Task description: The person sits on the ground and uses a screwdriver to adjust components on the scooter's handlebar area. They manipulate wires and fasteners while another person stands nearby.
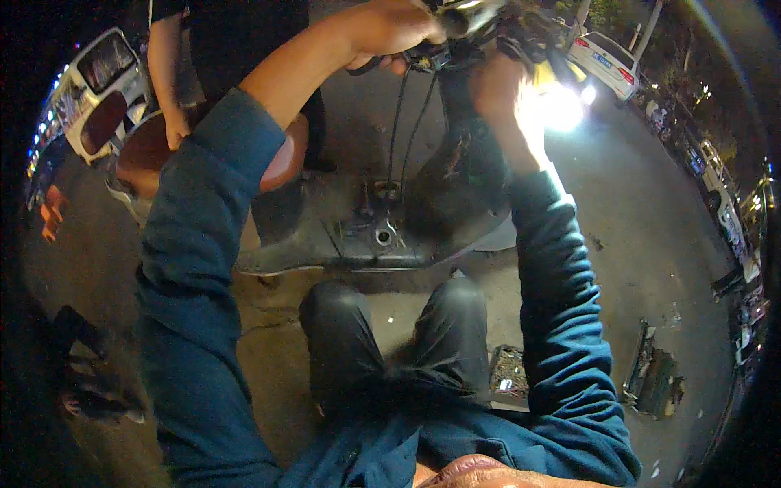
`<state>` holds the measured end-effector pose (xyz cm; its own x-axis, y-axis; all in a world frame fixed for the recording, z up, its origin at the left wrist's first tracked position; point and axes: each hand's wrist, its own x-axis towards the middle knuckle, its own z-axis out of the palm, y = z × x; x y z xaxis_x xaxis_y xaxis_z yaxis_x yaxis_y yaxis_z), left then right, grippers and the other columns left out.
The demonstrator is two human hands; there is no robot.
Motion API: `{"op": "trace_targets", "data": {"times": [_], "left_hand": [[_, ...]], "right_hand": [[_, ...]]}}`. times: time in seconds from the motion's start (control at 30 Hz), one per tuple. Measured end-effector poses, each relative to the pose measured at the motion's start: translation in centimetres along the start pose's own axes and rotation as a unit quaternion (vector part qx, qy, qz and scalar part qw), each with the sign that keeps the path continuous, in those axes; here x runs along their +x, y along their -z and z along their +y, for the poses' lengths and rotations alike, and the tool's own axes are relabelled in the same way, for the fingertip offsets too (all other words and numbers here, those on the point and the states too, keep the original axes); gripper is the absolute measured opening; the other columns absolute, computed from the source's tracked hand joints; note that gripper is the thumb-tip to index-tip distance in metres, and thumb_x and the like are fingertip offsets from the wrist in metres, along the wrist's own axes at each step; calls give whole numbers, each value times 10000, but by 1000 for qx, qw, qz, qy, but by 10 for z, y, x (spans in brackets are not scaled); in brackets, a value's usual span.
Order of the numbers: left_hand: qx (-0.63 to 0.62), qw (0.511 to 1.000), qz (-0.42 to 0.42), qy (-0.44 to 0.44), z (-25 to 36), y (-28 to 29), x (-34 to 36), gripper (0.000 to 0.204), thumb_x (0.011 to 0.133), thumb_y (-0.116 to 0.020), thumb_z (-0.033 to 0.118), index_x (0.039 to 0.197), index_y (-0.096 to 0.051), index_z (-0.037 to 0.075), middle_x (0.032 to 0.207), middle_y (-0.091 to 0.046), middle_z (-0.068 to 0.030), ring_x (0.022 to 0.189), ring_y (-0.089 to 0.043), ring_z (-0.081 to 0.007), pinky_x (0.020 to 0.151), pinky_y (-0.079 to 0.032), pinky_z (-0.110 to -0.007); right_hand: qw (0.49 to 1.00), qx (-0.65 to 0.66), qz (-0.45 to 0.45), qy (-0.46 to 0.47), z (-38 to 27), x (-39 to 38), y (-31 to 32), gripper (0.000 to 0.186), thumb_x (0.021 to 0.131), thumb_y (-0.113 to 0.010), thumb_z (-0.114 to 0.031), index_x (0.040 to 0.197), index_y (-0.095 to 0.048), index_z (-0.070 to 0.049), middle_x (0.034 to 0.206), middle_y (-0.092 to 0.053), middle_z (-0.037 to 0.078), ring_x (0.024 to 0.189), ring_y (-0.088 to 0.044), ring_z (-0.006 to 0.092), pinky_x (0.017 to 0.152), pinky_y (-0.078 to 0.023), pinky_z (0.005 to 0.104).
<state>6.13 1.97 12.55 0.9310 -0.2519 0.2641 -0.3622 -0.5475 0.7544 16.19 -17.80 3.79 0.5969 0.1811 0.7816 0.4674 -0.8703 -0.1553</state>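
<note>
A scooter stands crosswise before me, its dark handlebar assembly (464, 28) at the top of the view. My left hand (394, 31) is closed at the left side of that assembly, fingers curled under it by a dark lever. My right hand (500, 85) reaches up to the assembly's right side, beside a glaring lamp (561, 110). Motion blur and shadow hide those fingers. Two black cables (396, 130) hang from the bars to the footboard (325, 236), where a round metal-rimmed opening (383, 237) shows.
Behind the brown seat (285, 159), at left, stands another person (171, 89) in dark clothes. A white car (604, 61) is at the upper right, a light-coloured vehicle (102, 85) at the upper left. Right of my knees lie a tray of small parts (510, 374) and a dark open case (651, 374).
</note>
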Motion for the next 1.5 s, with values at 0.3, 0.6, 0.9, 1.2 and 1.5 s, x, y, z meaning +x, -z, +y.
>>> {"op": "trace_targets", "data": {"times": [0.3, 0.6, 0.9, 1.2, 1.5], "left_hand": [[19, 993, 120, -12, 18, 48, 10, 386, 980, -644, 417, 1189, -678, 95, 1023, -688, -48, 826, -688, -142, 571, -593, -311], [159, 987, 21, 1, 73, 30, 9, 257, 994, -560, 205, 991, -729, 11, 837, -691, -65, 692, -642, -121, 612, -521, -298], [225, 968, 52, -98, 80, 33, 7, 263, 947, -569, 205, 964, -694, -26, 789, -665, -105, 590, -610, -159, 509, -461, -338], [213, 975, 67, -5, 74, 35, 8, 276, 981, -578, 246, 1007, -676, -11, 883, -666, -119, 682, -632, -186, 535, -494, -357], [56, 997, 44, 44, 78, 16, -13, 259, 995, -557, 180, 1117, -674, -16, 931, -685, -95, 715, -652, -157, 565, -525, -315]], "right_hand": [[927, 370, -43, -46, -30, -103, 46, 231, 931, -693, -214, 961, -716, 14, 871, -697, 244, 824, -696, 395, 744, -531, 435], [820, 555, -137, -34, -61, -144, 59, 423, 1019, -634, -295, 1309, -619, 13, 1144, -719, 238, 995, -717, 314, 873, -545, 395], [773, 605, -190, 19, -82, -140, 68, 464, 969, -672, -220, 1342, -583, 41, 1175, -715, 238, 1084, -701, 322, 937, -540, 401], [800, 597, -60, -3, -76, -132, 76, 425, 945, -680, -138, 1325, -588, 29, 1118, -706, 221, 928, -705, 312, 828, -545, 402], [876, 477, 12, 70, -71, -95, 92, 828, 942, -589, -55, 1639, -144, -87, 1028, -699, 204, 840, -705, 335, 766, -547, 424]]}}
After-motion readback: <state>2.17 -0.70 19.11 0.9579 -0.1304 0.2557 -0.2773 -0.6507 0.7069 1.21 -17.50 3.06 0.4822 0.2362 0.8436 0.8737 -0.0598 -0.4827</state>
